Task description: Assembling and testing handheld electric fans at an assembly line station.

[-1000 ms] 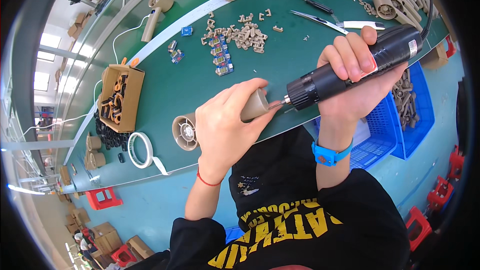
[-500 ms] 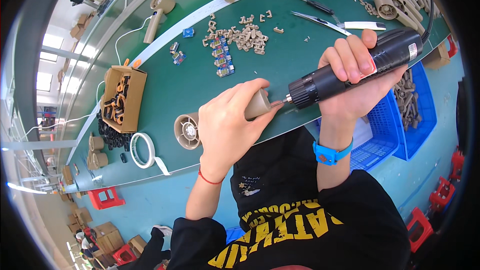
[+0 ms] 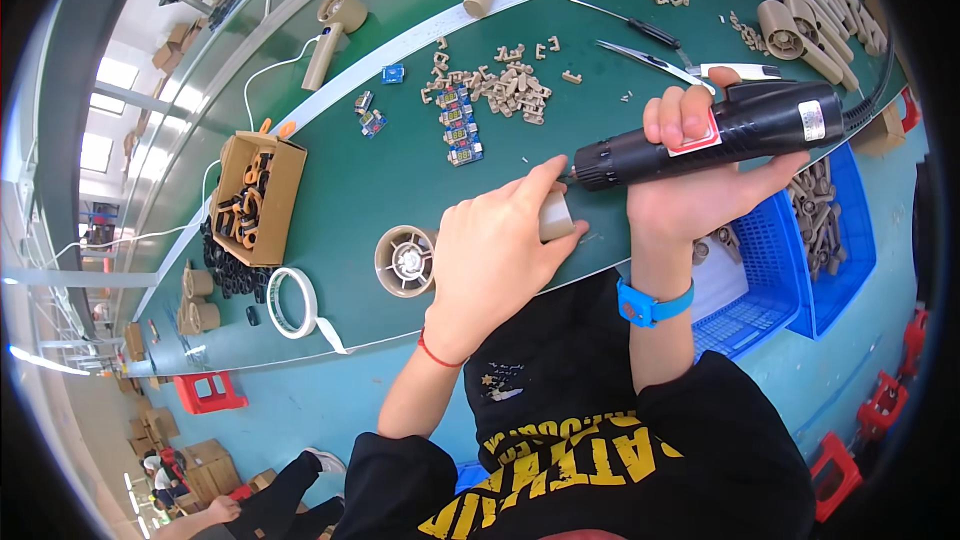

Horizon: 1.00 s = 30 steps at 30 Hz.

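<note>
My left hand (image 3: 492, 255) is wrapped round the handle of a tan handheld fan body (image 3: 405, 262), near the front edge of the green bench. The round fan head with its blades faces up on the left of the hand, and the handle's end pokes out between thumb and index finger. In my right hand (image 3: 690, 195) lies a black electric screwdriver (image 3: 735, 135), held almost level with its nose toward the handle end. My left index fingertip reaches up to the screwdriver's nose and hides most of the bit. Whether the bit touches a screw is hidden.
Small tan clips (image 3: 512, 90) and blue circuit boards (image 3: 458, 125) lie mid-bench. Behind the screwdriver are tweezers (image 3: 650, 62) and a thin screwdriver (image 3: 640, 25). A cardboard box (image 3: 280, 205) of parts and a tape roll (image 3: 291, 302) stand left. Blue crates (image 3: 755, 280) sit at the right.
The electric screwdriver has swung closer to level. My left index finger has risen to its nose, and the bit, visible before, is now mostly covered. The whole view has shifted slightly.
</note>
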{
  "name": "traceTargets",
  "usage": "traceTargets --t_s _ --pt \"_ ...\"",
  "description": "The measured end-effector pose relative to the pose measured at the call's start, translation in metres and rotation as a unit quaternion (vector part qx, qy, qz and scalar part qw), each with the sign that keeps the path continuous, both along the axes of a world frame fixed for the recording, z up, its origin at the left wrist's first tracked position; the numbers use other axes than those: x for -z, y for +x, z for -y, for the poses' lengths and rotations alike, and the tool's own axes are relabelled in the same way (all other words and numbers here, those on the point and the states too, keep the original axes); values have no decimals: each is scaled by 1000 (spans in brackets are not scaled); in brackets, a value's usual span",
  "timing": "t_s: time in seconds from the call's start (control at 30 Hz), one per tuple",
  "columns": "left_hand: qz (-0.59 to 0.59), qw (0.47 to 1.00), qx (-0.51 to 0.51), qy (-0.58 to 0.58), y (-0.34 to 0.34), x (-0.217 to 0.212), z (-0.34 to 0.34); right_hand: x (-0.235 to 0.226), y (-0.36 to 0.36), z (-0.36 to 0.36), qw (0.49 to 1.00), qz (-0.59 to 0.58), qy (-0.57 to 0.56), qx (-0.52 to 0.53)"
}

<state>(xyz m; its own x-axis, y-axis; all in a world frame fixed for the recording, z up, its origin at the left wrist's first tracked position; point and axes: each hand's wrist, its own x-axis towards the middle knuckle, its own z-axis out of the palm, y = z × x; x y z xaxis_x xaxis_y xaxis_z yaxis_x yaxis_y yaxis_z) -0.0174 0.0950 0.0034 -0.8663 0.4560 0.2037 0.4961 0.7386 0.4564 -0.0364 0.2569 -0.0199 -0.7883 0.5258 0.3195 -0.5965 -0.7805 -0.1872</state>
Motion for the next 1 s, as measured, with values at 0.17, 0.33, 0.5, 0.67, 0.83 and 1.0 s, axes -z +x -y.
traceTargets --t_s 0.17,0.33,0.5,0.67,0.83,1.0 --pt "-13 1000 -12 11 -4 0 8 -8 1 -7 999 14 8 35" --pt "-21 998 -29 54 -4 -3 15 -4 9 -19 999 -23 -19 -27" --pt "-12 997 -31 63 -2 -5 14 -8 10 -4 997 -28 -52 -54" --pt "-18 997 -31 73 -2 -4 15 -5 11 -5 995 -58 -32 -71" --pt "-18 996 -36 74 -2 -4 15 -7 11 -4 995 -59 -31 -76" --pt "-20 997 -33 61 -3 -4 14 -6 10 -5 995 -59 -19 -75"
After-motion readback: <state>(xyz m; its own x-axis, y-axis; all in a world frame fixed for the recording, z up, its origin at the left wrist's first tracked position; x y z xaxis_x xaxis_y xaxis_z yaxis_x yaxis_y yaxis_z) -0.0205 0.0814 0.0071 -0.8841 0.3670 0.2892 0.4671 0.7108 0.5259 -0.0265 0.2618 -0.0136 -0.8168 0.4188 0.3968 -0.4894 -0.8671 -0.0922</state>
